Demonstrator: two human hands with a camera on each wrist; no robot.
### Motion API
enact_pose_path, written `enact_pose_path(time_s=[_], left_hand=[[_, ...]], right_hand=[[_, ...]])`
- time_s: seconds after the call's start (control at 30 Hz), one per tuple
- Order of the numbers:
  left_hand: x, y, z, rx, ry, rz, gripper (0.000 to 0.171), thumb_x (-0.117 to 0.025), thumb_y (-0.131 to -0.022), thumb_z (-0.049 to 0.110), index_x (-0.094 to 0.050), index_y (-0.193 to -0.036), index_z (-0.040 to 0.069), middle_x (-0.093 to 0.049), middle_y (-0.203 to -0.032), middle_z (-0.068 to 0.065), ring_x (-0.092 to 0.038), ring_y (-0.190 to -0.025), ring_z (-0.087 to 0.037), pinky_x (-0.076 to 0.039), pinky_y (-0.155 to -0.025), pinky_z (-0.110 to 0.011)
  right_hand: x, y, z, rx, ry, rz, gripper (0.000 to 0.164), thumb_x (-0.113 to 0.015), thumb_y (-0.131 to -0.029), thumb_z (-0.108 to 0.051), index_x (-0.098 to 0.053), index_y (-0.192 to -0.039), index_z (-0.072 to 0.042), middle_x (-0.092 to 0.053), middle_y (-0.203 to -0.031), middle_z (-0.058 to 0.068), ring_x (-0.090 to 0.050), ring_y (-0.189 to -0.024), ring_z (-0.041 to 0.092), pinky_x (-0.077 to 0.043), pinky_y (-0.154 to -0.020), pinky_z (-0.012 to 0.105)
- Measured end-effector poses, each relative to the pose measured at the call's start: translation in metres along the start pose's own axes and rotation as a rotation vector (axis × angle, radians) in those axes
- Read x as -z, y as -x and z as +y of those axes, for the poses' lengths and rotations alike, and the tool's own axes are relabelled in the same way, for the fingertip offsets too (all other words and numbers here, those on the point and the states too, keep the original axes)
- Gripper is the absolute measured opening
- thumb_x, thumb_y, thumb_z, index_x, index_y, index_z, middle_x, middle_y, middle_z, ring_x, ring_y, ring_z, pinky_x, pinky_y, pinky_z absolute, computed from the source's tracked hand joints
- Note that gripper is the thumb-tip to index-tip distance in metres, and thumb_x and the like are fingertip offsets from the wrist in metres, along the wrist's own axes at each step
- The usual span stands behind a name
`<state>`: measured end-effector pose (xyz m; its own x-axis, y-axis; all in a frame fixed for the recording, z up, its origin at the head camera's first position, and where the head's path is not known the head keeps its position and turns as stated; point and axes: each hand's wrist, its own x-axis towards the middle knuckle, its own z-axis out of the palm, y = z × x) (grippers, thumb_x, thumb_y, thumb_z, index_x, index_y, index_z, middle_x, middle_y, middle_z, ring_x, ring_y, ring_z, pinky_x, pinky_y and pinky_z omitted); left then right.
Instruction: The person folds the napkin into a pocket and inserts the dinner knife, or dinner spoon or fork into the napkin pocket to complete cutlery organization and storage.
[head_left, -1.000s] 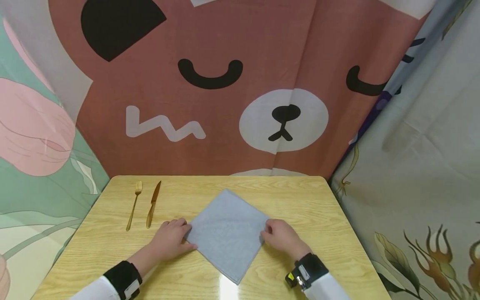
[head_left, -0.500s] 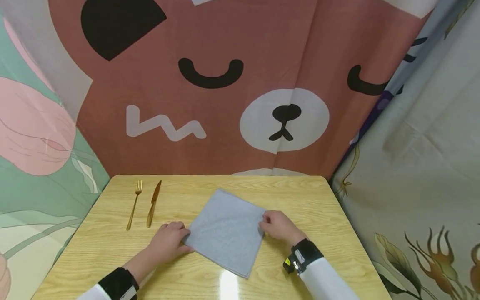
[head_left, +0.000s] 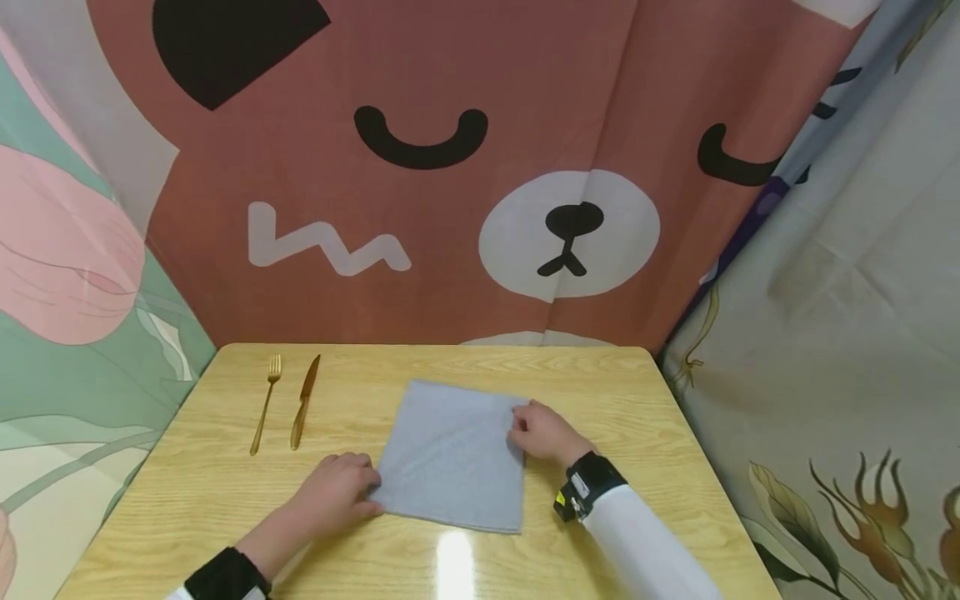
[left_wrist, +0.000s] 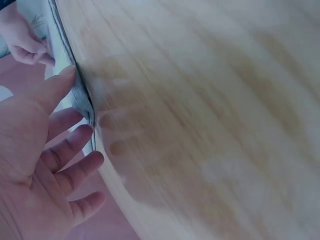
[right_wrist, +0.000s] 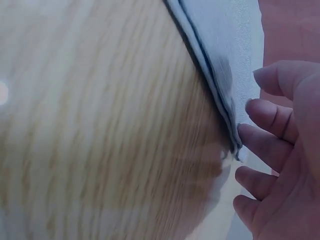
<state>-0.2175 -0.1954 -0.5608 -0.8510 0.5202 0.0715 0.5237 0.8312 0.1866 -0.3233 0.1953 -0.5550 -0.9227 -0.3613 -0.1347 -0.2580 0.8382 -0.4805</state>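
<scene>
- On the wooden table, near the middle, lies a flat, blue-grey cloth. It looks almost square, and its near edge runs nearly straight across in front of the person. The wrist views show more than one layer at its edge.
- The left hand touches the near left corner of the cloth. Its fingers are spread and a little bent, and its thumb is on the cloth's edge.
- The right hand is at the far right part of the cloth and touches it. Its fingers are bent but loose, with gaps between them.
- Over on the left side of the table are a gold fork and a gold knife. They lie side by side, not touching, with the fork on the left. The fork's prongs and the knife's blade point away from the person.
- Each wrist has a black band, one on the left and one on the right.
- Behind the table hangs a big brown bear curtain.
</scene>
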Motion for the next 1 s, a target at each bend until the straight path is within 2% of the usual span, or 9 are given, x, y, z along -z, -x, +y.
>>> enact_pose_path(time_s=[0.1,0.23,0.4,0.6,0.67,0.77,0.83,0.9,1.0], left_hand=[[0.001,0.003,0.004,0.001,0.027,-0.012,0.034,-0.082,-0.081,0.051,-0.078,-0.099,0.022,-0.058,-0.087,0.015,-0.052,-0.081,-0.003,-0.049,-0.08,-0.042],[0.0,0.007,0.011,-0.012,0.062,-0.004,0.035,-0.081,-0.082,0.052,-0.078,-0.098,0.022,-0.057,-0.085,0.017,-0.05,-0.079,-0.001,-0.05,-0.081,-0.04],[-0.001,0.009,0.018,-0.024,0.09,-0.014,0.032,-0.08,-0.083,0.052,-0.078,-0.097,0.023,-0.054,-0.082,0.018,-0.045,-0.076,0.001,-0.049,-0.08,-0.039],[-0.001,0.01,0.023,-0.019,0.1,-0.005,0.028,-0.083,-0.082,0.048,-0.079,-0.093,0.023,-0.058,-0.086,0.016,-0.051,-0.082,-0.001,-0.051,-0.085,-0.046],[-0.002,0.01,0.024,-0.02,0.093,0.004,0.028,-0.084,-0.081,0.048,-0.079,-0.092,0.023,-0.06,-0.09,0.015,-0.055,-0.086,-0.004,-0.051,-0.086,-0.045],[-0.003,0.011,0.024,-0.014,0.096,0.013,0.027,-0.085,-0.08,0.047,-0.079,-0.09,0.023,-0.068,-0.106,0.008,-0.064,-0.1,-0.013,-0.052,-0.09,-0.049],[-0.004,0.012,0.024,-0.005,0.111,0.009,0.027,-0.084,-0.081,0.047,-0.078,-0.091,0.023,-0.071,-0.12,0.001,-0.066,-0.114,-0.023,-0.052,-0.095,-0.054],[-0.004,0.012,0.023,0.002,0.129,-0.001,0.026,-0.083,-0.082,0.046,-0.076,-0.091,0.023,-0.07,-0.132,-0.006,-0.064,-0.125,-0.033,-0.051,-0.099,-0.06],[-0.005,0.012,0.023,0.011,0.144,-0.023,0.026,-0.082,-0.083,0.046,-0.072,-0.093,0.024,-0.068,-0.138,-0.009,-0.061,-0.129,-0.043,-0.049,-0.1,-0.063]], right_hand=[[-0.004,-0.006,-0.001,0.004,0.02,-0.004,0.025,-0.064,-0.096,-0.033,-0.056,-0.075,-0.022,-0.058,-0.152,0.007,-0.048,-0.146,0.028,-0.031,-0.125,0.053],[-0.008,-0.013,-0.003,0.005,0.03,-0.013,0.024,-0.063,-0.095,-0.031,-0.056,-0.074,-0.021,-0.05,-0.158,0.008,-0.042,-0.151,0.03,-0.024,-0.128,0.051],[-0.011,-0.021,-0.007,0.016,0.019,-0.015,0.025,-0.063,-0.095,-0.027,-0.056,-0.072,-0.019,-0.048,-0.159,0.012,-0.043,-0.151,0.031,-0.02,-0.13,0.049],[-0.015,-0.024,-0.006,0.056,0.051,-0.01,0.027,-0.063,-0.097,-0.025,-0.054,-0.072,-0.019,-0.05,-0.157,0.014,-0.045,-0.149,0.028,-0.022,-0.129,0.048],[-0.014,-0.021,-0.007,0.055,0.048,-0.014,0.025,-0.063,-0.097,-0.026,-0.055,-0.074,-0.021,-0.05,-0.157,0.013,-0.042,-0.151,0.033,-0.025,-0.128,0.051],[-0.013,-0.012,-0.012,0.048,0.053,-0.03,0.018,-0.063,-0.097,-0.03,-0.06,-0.081,-0.025,-0.051,-0.157,0.01,-0.035,-0.154,0.04,-0.027,-0.125,0.058],[-0.013,-0.004,-0.016,0.042,0.053,-0.044,0.011,-0.063,-0.097,-0.033,-0.067,-0.092,-0.026,-0.052,-0.157,0.008,-0.031,-0.155,0.042,-0.028,-0.123,0.062],[-0.013,0.005,-0.019,0.037,0.054,-0.065,0.017,-0.062,-0.098,-0.036,-0.071,-0.107,-0.025,-0.053,-0.157,0.005,-0.031,-0.156,0.038,-0.029,-0.123,0.061],[-0.014,0.02,-0.022,0.046,0.043,-0.097,0.033,-0.061,-0.099,-0.037,-0.07,-0.127,-0.022,-0.053,-0.157,0.002,-0.034,-0.155,0.034,-0.032,-0.123,0.056]])
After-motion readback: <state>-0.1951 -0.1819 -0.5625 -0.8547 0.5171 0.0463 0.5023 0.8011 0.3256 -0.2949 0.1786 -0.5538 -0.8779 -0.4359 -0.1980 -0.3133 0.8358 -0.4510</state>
